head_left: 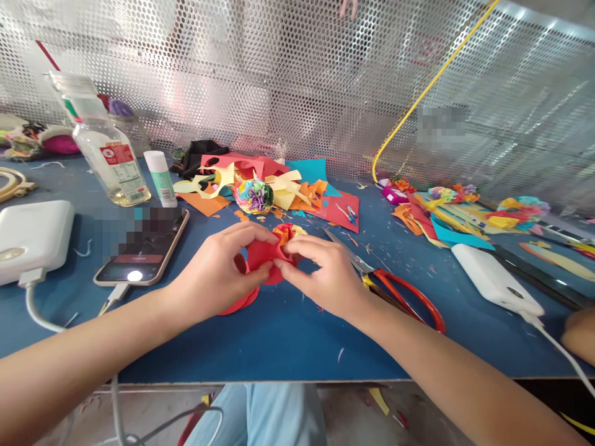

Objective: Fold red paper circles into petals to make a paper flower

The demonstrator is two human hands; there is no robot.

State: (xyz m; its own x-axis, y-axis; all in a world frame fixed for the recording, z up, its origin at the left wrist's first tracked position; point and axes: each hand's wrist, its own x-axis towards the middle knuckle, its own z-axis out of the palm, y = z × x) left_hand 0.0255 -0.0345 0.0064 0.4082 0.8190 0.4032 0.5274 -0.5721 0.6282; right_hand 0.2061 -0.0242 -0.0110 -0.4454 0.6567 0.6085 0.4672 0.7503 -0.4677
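L hand [227, 257], R hand [325, 269]: grip pinched on red paper [261, 253]; frills [284, 231] fwd; long axis unclear.

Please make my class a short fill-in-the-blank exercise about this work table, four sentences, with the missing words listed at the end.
1. The left hand and right hand pinch paper that is mostly ____ in colour.
2. The scissors lie with their handles toward the person and their ____ pointing away.
3. Seen by the person, the clear bottle stands to the ____ of the white-capped tube.
4. The tabletop is ____ in colour.

Missing words: red; blades; left; blue.
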